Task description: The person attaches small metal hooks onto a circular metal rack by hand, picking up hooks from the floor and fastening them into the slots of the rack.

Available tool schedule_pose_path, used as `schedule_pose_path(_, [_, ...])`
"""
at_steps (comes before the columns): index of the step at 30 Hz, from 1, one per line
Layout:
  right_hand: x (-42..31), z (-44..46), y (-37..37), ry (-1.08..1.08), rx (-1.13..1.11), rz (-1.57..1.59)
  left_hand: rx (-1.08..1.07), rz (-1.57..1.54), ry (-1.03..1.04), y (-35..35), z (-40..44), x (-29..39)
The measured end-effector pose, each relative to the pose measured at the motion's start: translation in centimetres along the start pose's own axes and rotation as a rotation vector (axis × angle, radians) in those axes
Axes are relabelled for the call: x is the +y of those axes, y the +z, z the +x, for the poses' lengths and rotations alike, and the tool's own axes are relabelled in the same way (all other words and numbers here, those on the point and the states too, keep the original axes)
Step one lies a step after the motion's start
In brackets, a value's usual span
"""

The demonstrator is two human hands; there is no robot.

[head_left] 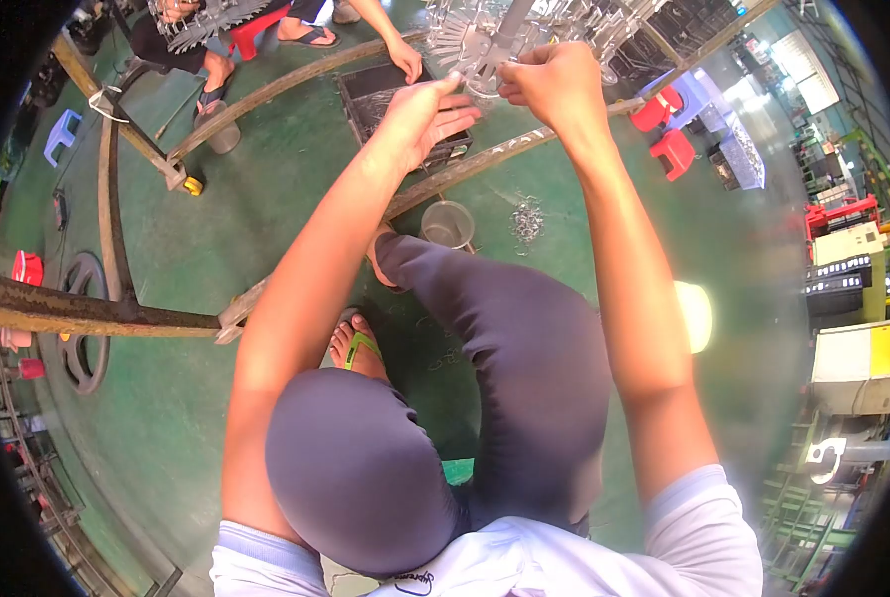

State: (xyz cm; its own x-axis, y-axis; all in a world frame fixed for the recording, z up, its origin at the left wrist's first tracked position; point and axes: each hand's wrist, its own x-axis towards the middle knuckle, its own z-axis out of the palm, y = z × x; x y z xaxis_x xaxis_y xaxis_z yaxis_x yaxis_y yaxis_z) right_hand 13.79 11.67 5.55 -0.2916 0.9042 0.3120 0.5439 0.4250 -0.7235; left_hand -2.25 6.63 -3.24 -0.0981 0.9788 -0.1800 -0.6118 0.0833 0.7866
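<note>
At the top of the head view, a cluster of silver metal parts with fan-like teeth point(475, 55) sits around an upright bar. My left hand point(427, 121) is just below its left side, palm turned inward and fingers stretched out; the thumb tip comes close to the teeth. On the right side of the cluster, my right hand point(559, 85) has its fingers bent and pinched together against the edge of the parts. Whatever lies between those fingertips is too small or hidden to make out.
A co-worker's hand point(405, 60) reaches over a black crate point(360, 104). A wooden-looking frame bar point(485, 159) crosses below my hands. A clear bucket point(448, 227) and a pile of small metal bits point(527, 221) are on the green floor. Red stools point(673, 155) stand at right.
</note>
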Motion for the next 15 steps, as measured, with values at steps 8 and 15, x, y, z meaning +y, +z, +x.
schedule_pose_path(8, [0.8,-0.6,-1.0,-0.008,-0.019,0.022,-0.040,-0.257,-0.115,0.3,1.9,-0.8])
schedule_pose_path(15, [1.1,-2.2,-2.6,0.030,-0.039,0.031,-0.046,-0.130,-0.147,1.5,1.3,-1.5])
